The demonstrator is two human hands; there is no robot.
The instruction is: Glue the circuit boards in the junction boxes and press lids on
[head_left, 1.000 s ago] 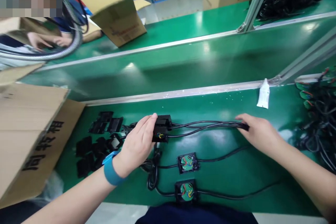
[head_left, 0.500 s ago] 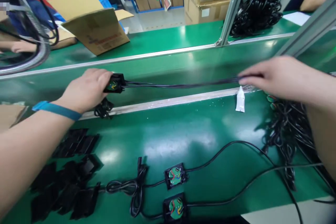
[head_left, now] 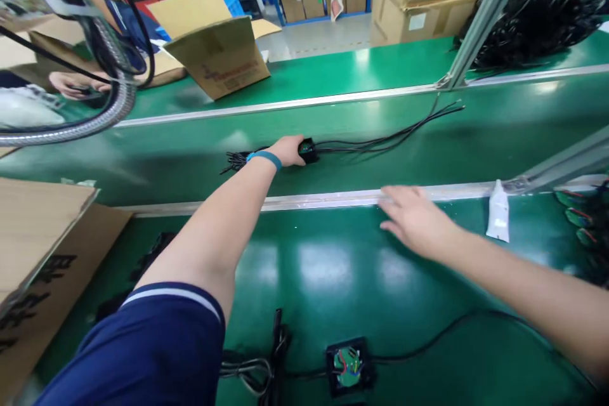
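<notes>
My left hand (head_left: 288,151) reaches far forward, its fingers closed around a small black plastic housing (head_left: 309,150) at the green strip beyond the metal rail. From the housing black cables (head_left: 375,144) trail off to the right, and a bundle of cable ends (head_left: 235,162) shows left of my wrist. My right hand (head_left: 413,217) holds nothing; its fingers are apart, over or touching the rail (head_left: 328,200). On the near bench lies another black housing with a green circuit board (head_left: 349,365) and coloured wires, a cable leaving each side.
A white tube (head_left: 498,212) leans on the rail at right, near several boards with cables (head_left: 583,219). Cardboard boxes stand at left (head_left: 61,266) and beyond the far rail (head_left: 219,60). A metal post (head_left: 490,19) rises at right. Another person's hands (head_left: 76,84) work far left.
My left hand has carried the housing forward and right, beyond the rail. My right hand has let go of the cable ends and moved back towards me. The view has shifted left.
</notes>
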